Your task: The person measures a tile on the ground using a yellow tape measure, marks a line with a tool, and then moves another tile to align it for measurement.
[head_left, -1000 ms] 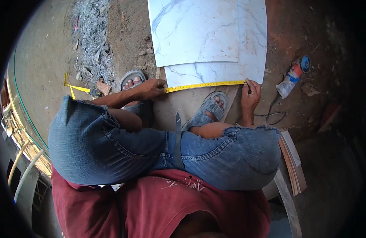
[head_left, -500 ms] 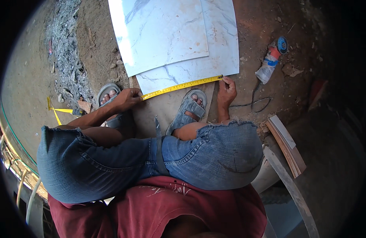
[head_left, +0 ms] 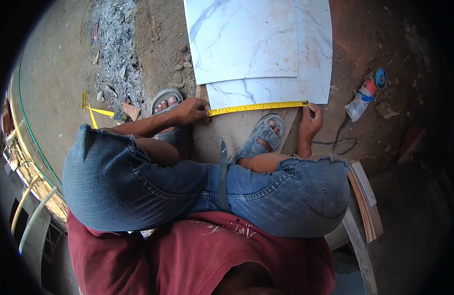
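Note:
A yellow tape measure [head_left: 256, 106] stretches along the near edge of a white marble-patterned tile [head_left: 313, 83]. My left hand [head_left: 191, 111] is closed on the tape near the tile's left corner. At the tape's other end, close to the right corner, my right hand [head_left: 311, 120] pinches the end hook between thumb and finger. A second marble-patterned tile [head_left: 246, 39] lies on top of the first, set back and shifted left. The tape's dark case [head_left: 121, 117] rests on the ground beyond my left forearm, with a loop of yellow blade beside it.
An angle grinder [head_left: 363, 98] with a blue disc lies on the dirt at right, its cord [head_left: 337, 143] looped nearby. Stacked tile strips [head_left: 367, 201] sit beside my right knee. Stone rubble [head_left: 116, 59] runs along the left. My sandaled feet [head_left: 266, 135] flank the tile's near edge.
The whole scene has shifted rightward in view as my head turned. Both hands still hold the tape, which now lies a little straighter and closer along the lower tile's near edge.

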Action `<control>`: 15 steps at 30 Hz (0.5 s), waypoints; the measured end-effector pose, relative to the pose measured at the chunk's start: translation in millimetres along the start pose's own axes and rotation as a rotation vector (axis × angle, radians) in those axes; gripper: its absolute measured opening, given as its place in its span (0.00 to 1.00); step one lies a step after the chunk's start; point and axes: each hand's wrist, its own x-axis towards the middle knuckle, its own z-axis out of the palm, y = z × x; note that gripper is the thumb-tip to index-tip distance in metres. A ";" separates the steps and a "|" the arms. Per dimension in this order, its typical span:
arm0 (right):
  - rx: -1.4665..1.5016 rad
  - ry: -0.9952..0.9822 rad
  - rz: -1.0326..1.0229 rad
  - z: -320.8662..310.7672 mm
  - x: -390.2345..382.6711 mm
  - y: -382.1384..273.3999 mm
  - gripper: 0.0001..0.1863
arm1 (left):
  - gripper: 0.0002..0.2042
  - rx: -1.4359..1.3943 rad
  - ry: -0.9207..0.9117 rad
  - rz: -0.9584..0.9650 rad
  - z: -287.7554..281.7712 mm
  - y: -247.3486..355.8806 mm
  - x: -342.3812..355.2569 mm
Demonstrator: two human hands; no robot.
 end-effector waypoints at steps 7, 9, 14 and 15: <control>-0.080 -0.027 -0.097 24.2 37.5 -28.4 0.06 | 0.07 -0.199 -0.044 -0.084 -44.3 42.6 -37.7; -0.099 -0.063 -0.172 28.9 68.9 -46.9 0.07 | 0.08 -0.121 0.010 -0.043 -69.1 67.2 -35.9; -0.005 -0.112 -0.130 97.1 174.8 -97.6 0.08 | 0.10 0.218 0.347 0.052 -162.0 125.9 -34.7; -0.035 -0.140 -0.137 109.3 194.1 -113.7 0.08 | 0.10 0.282 0.400 0.080 -180.0 138.8 -32.0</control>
